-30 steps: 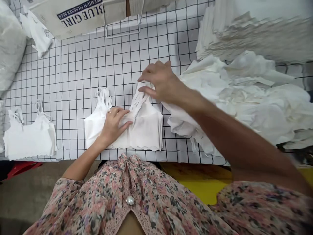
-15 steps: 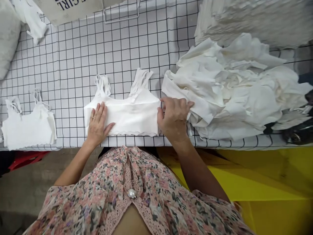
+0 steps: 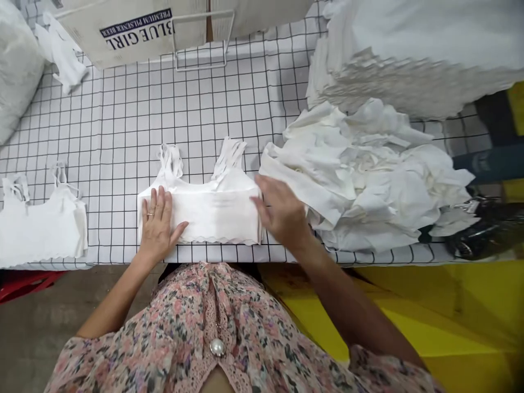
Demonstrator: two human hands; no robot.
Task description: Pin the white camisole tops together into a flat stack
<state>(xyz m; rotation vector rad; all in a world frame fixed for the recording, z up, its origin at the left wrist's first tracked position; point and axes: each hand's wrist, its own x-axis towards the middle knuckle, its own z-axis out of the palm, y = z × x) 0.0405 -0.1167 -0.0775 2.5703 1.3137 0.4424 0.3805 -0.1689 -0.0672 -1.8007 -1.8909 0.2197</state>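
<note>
A stack of white bra tops (image 3: 216,214) lies flat before me on the checked tablecloth (image 3: 204,109), straps pointing away. My left hand (image 3: 158,224) rests on its left part, palm down with fingers stretched out. At the stack's upper right corner is my right hand (image 3: 282,210), slightly blurred, its thumb apart from the fingers; I see nothing held in it. Just right of that hand spreads a loose heap of white garments (image 3: 364,180). Another small stack of white bra tops (image 3: 45,232) lies at the far left.
Behind stands a cardboard box (image 3: 135,33) with a white wire frame (image 3: 200,67) in front. A tall stack of white cloth (image 3: 409,65) fills the back right. A white bag (image 3: 18,71) sits back left, and dark shiny plastic (image 3: 487,229) lies at the right edge.
The view has shifted, showing more of the box at the back. My right thumb and fingers have come away from the stack's right edge and opened. The left hand stays flat on the stack.
</note>
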